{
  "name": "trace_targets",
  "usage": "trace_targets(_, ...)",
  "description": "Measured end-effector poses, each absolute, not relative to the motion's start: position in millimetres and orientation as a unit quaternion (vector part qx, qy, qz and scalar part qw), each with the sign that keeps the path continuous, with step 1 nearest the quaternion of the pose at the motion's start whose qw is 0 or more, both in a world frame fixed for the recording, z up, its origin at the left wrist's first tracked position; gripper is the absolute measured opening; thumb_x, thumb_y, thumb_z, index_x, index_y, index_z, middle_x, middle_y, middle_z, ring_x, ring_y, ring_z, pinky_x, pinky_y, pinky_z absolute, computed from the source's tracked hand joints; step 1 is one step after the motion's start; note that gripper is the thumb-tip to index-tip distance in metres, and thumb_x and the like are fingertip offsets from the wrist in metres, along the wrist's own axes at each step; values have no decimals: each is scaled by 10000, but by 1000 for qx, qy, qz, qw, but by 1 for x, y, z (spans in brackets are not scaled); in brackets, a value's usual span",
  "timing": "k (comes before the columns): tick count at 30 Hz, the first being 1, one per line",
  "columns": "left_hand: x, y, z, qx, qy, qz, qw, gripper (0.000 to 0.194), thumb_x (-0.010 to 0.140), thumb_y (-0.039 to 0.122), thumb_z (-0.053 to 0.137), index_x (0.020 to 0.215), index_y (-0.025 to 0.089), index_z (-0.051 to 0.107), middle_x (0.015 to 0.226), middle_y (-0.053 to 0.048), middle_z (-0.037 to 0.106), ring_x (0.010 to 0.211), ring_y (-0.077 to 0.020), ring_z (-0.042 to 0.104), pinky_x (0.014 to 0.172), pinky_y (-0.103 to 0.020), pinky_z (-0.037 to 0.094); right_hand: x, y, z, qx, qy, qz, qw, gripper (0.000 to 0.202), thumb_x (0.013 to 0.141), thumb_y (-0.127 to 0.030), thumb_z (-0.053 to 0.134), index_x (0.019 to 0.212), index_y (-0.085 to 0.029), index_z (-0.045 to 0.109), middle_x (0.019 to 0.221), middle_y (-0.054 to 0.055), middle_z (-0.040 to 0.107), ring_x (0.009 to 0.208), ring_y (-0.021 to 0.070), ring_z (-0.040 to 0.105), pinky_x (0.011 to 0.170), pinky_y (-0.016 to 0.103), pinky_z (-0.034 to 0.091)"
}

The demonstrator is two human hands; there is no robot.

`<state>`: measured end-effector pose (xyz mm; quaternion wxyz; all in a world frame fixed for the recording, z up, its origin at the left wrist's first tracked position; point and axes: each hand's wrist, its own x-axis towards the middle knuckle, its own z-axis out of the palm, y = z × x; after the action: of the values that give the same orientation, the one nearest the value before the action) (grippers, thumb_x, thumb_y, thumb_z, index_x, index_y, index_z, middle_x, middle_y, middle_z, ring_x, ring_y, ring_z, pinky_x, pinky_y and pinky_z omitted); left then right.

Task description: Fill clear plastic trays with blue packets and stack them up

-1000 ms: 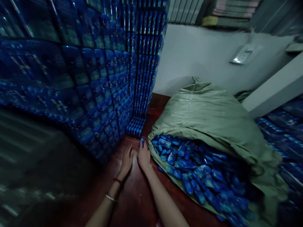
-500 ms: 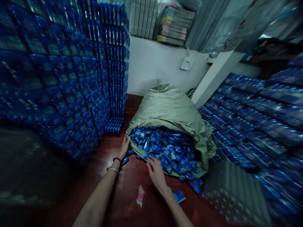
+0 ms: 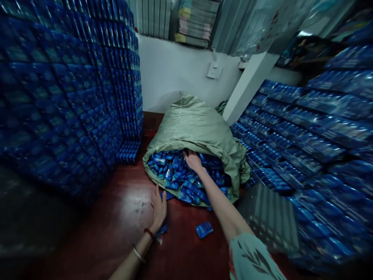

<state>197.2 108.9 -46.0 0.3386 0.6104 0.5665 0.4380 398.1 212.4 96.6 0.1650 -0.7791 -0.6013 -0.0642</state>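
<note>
A large green woven sack (image 3: 194, 120) lies on its side, its mouth facing me. Many small blue packets (image 3: 177, 175) fill the opening. My right hand (image 3: 192, 160) reaches into the sack over the packets, below the upper lip; its fingers look stretched out, though the tips are in shadow. Just outside the lower left rim, my left hand (image 3: 159, 206) is open, fingers up and thumb apart, beside a few packets on the floor. A single blue packet (image 3: 204, 230) lies on the red floor between my arms.
Tall stacks of blue packs (image 3: 72, 101) stand on the left. More stacked blue packs (image 3: 291, 136) rise on the right. A grey ribbed block (image 3: 269, 217) sits right of the sack. Behind are a white wall (image 3: 175, 70) with a socket (image 3: 214, 70) and a slanted white post (image 3: 247, 89).
My right hand has moved from the sack's lower rim up into its mouth. My left hand has let go of the left rim and come down toward the floor. The view has shifted right.
</note>
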Motion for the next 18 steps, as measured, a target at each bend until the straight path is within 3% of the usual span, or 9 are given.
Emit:
trace_targets(2, 199, 112, -32, 637, 554, 453, 286, 492, 927, 379, 346, 1387, 207, 305, 1394, -136, 361, 1319, -262, 308, 1076, -484, 249, 408, 219, 95, -768, -615, -45, 174, 452, 946, -384, 314, 1269, -118, 485, 1186, 157, 583, 1100, 245, 528, 940, 347, 379)
trace_targets(6, 207, 170, 0, 749, 425, 455, 226, 375, 931, 284, 329, 1269, 210, 475, 1357, -112, 408, 1282, -231, 355, 1073, -431, 286, 423, 222, 94, -740, -646, -12, 187, 421, 949, -326, 304, 1273, -127, 486, 1189, 134, 599, 1158, 246, 495, 999, 381, 327)
trace_targets(10, 221, 242, 24, 740, 495, 430, 153, 435, 907, 300, 373, 1294, 116, 446, 1351, -176, 410, 1291, -319, 318, 1066, -504, 258, 426, 222, 90, -718, -664, 18, 205, 404, 934, -265, 315, 1253, -117, 514, 1195, 153, 599, 1193, 258, 472, 1021, 404, 302)
trace_targets(15, 224, 292, 46, 777, 492, 363, 149, 431, 922, 313, 334, 1264, 74, 442, 1186, -189, 563, 1106, -302, 522, 983, -441, 364, 428, 234, 93, -710, -654, 73, 252, 428, 912, -344, 372, 1258, -138, 517, 1262, 144, 562, 1236, 256, 433, 1035, 408, 301)
trace_targets(18, 222, 312, 55, 777, 503, 335, 174, 440, 935, 375, 311, 1232, 78, 443, 1005, -161, 641, 947, -283, 615, 885, -406, 432, 432, 241, 100, -676, -600, 209, 374, 501, 904, -408, 377, 1300, -114, 465, 1328, 121, 507, 1256, 240, 411, 1041, 428, 296)
